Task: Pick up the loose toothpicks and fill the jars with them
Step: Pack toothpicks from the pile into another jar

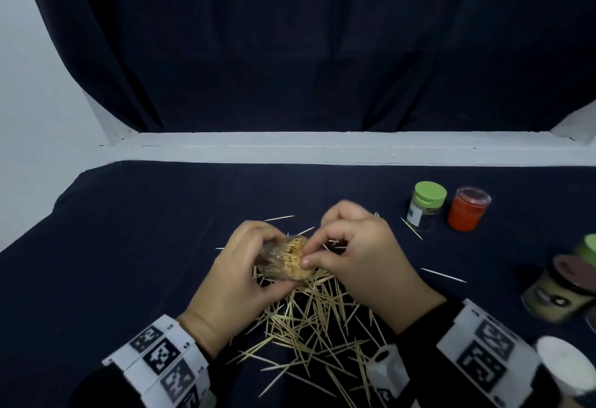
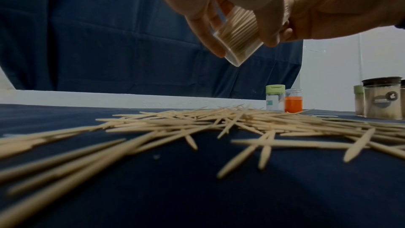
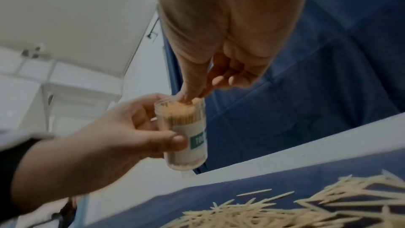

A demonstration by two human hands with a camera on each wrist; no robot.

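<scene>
Head view: bench point(image 1: 129, 246) w/ dark blue cloth carries everything. Biggest item is the heap of loose toothpicks point(image 1: 316, 320) at the middle of the near edge, a few strays off toward the right. Along the right edge stand a dark-lidded jar point(image 1: 561, 291) packed w/ picks, a white lid or cup point(image 1: 567, 365) at the near right corner (can't tell which), and farther back a green-capped jar point(image 1: 425, 206) just beside an orange-lined clear jar point(image 1: 469, 209). Left hand point(image 1: 238, 275) is wrapped round a clear toothpick jar point(image 1: 283, 261), held above the far part of the heap; its long axis is tipped, mouth toward the right hand point(image 1: 361, 252) and up. Jar looks nearly full, pick ends level w/ the rim. Right wrist view: jar point(image 3: 186, 138) w/ white label, left thumb and fingers clamped on its wall, right thumb point(image 3: 188, 93) and forefinger pressed together at the mouth, touching the pick ends; other right fingers curled into the palm. Can't tell whether a pick is pinched betw. them, too small and blurred. Left wrist view confirms the jar point(image 2: 236, 35) is clear of the cloth. Judgement: mouth sits directly under the right fingertips, so the next push goes along the jar's axis, down into the pack; the right hand is nearer the heap for the next pick-up.
</scene>
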